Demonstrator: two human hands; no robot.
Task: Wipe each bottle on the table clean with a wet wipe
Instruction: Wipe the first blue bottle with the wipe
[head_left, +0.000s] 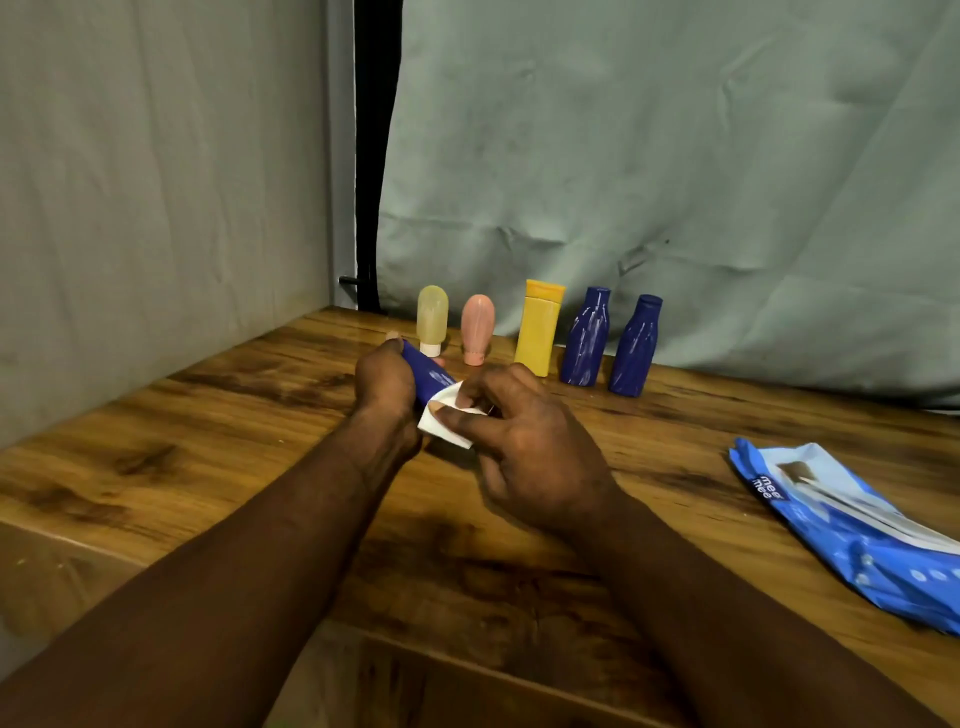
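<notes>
Makeshift draped booth, cloth backdrop (649, 156), wooden table (208, 441)

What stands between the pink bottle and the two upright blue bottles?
Only the yellow bottle stands there, upright, cap on top, right of the pink bottle; the head view shows this.

Five bottles stand in a row at the back of the tabletop (208, 415), just before a cloth backdrop (675, 156). From the middle bottle (537, 330), the second bottle (478, 327) and first bottle (431, 317) stand to the left, and the fourth bottle (586, 340) and fifth bottle (635, 348) to the right. Before and left of the middle bottle, the left hand (387, 376) holds a sixth bottle (426, 371) tilted above the tabletop. A wipe (431, 427) is wrapped over its near end and pinched by the right hand (524, 441). Well right of and before the middle bottle, a wipe pack (852, 525) lies on the tabletop.
</notes>
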